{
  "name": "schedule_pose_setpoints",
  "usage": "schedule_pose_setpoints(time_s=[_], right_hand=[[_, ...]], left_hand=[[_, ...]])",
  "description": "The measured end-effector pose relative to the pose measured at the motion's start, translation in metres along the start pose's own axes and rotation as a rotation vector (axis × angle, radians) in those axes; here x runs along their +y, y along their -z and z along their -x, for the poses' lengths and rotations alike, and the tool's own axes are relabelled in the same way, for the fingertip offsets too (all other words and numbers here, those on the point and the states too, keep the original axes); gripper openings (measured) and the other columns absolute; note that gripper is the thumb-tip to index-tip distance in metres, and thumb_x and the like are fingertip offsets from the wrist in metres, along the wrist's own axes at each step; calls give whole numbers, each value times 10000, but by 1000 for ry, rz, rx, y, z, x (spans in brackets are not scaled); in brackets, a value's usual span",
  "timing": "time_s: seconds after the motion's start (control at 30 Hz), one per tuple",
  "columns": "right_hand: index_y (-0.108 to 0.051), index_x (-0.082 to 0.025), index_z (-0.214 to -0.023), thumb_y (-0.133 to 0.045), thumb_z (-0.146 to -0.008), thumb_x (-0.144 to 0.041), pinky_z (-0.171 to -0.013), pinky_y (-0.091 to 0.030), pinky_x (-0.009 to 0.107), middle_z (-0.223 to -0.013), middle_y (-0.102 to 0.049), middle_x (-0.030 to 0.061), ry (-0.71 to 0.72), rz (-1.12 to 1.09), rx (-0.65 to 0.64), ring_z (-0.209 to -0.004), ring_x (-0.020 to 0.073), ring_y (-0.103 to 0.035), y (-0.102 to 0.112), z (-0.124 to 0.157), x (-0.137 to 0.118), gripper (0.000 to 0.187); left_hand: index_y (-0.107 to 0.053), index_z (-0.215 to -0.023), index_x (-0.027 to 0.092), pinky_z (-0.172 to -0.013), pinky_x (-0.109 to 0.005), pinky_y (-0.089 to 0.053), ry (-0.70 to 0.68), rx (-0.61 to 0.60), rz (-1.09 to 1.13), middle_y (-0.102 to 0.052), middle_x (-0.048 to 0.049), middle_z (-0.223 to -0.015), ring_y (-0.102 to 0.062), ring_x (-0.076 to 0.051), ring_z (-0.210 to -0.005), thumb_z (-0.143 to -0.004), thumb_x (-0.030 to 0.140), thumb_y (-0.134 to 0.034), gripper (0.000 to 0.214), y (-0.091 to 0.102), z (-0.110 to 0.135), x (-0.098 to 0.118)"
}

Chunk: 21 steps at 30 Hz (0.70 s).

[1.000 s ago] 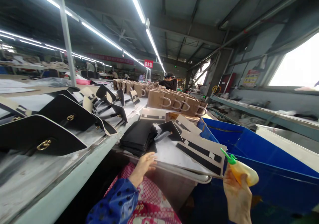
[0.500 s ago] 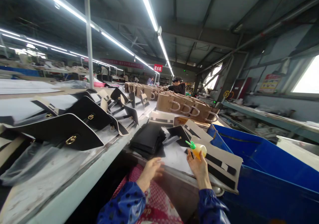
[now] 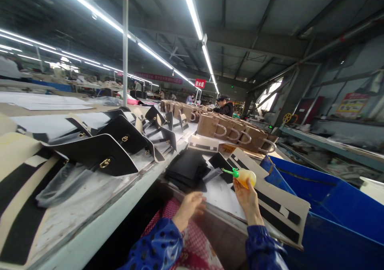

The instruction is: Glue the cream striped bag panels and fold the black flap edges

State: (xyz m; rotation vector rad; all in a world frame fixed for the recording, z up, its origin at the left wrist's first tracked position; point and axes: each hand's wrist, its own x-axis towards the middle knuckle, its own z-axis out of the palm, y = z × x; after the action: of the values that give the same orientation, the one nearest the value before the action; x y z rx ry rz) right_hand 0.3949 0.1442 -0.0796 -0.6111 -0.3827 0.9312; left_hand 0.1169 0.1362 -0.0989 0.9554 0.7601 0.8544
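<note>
In my right hand (image 3: 248,200) is a yellow squeeze bottle (image 3: 246,177) with a green nozzle (image 3: 231,172), tipped over so that the nozzle points left. My left hand (image 3: 191,209) hangs at the table's near edge, fingers loosely stretched and holding nothing. Just beyond it lies a stack of black sheets (image 3: 185,167). Under and behind the bottle rest beige panels with black strips (image 3: 277,210) and a black flap (image 3: 220,164). White paper (image 3: 223,196) covers the tabletop between my hands.
Black flaps with gold clasps (image 3: 105,163) and beige panels line the left table (image 3: 120,190). Brown bags with handles (image 3: 229,128) stand in rows at the back. A blue bin (image 3: 324,190) is on the right. A person (image 3: 223,107) works beyond the bags.
The view has turned a little left, shifting everything rightward. The bottle has swung from pointing partly away to lying more level, showing its side, still in my right hand.
</note>
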Motion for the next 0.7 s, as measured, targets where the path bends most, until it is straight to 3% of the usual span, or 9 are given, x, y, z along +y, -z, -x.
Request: schedule_pose_setpoints(time_s=[0.1, 0.17, 0.33, 0.53, 0.7], right_hand=[[-646, -155, -1156, -656, -944, -360, -858, -580, 407, -1162, -676, 78, -21, -11, -36, -1003, 205, -676, 10, 44, -7, 295], [-678, -175, -1130, -746, -860, -371, -881, -590, 392, -1137, -712, 72, -52, -6, -56, -1025, 216, -694, 19, 77, -7, 341], [-754, -232, -1004, -879, -678, -388, -838, -618, 375, -1017, -777, 68, -156, 4, -104, -960, 252, -742, 29, 139, 7, 383], [-789, -225, -923, -881, -663, -352, -833, -620, 412, -958, -786, 83, -239, -49, -201, -916, 280, -755, 10, 159, 22, 304], [-783, -207, -972, -891, -637, -465, -920, -578, 453, -1057, -769, 125, -308, -80, -269, -975, 295, -735, -7, 169, 34, 436]], left_hand=[[-610, -1217, 150, -772, -360, -594, -33, -35, 64, -669, -86, -1177, -686, -195, -930, -965, 271, -634, 281, -7, 10, 8], [-609, -1258, 173, -772, -360, -597, -57, -87, 101, -644, -105, -1278, -676, -233, -1030, -931, 292, -677, 355, -13, 18, 14], [-589, -1339, 216, -676, -305, -583, -65, -151, 114, -647, -105, -1333, -674, -307, -1083, -830, 480, -754, 597, -28, 37, 29], [-478, -1430, 213, -632, -333, -593, -30, -165, 69, -695, -149, -1268, -722, -326, -1014, -778, 583, -763, 802, -43, 51, 54], [-527, -1343, 200, -863, -322, -569, -81, -50, 17, -720, -94, -1199, -709, -224, -1030, -847, 252, -774, 557, -59, 39, 71]])
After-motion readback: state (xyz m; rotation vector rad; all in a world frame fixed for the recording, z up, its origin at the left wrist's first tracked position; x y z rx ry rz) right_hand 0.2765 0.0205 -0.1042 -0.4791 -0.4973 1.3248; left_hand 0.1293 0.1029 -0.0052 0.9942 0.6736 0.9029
